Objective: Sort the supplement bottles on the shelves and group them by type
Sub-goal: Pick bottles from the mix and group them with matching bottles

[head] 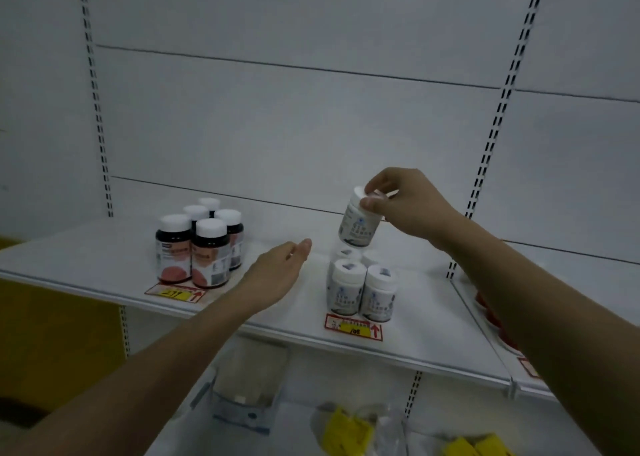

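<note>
My right hand [403, 202] pinches a white supplement bottle [356, 225] by its cap, holding it tilted in the air above a cluster of matching white bottles [360, 289] on the white shelf [104, 265]. A group of several dark brown bottles [201, 244] with white caps and reddish labels stands to the left on the same shelf. My left hand [277, 275] hovers over the shelf between the two groups, fingers relaxed, holding nothing.
Red and yellow price tags [353, 327] lie on the shelf front below each group. The lower shelf holds a blue and white box [246, 393] and yellow packets [349, 431]. Red items [491, 317] sit on the neighbouring shelf at right. Slotted uprights flank the bay.
</note>
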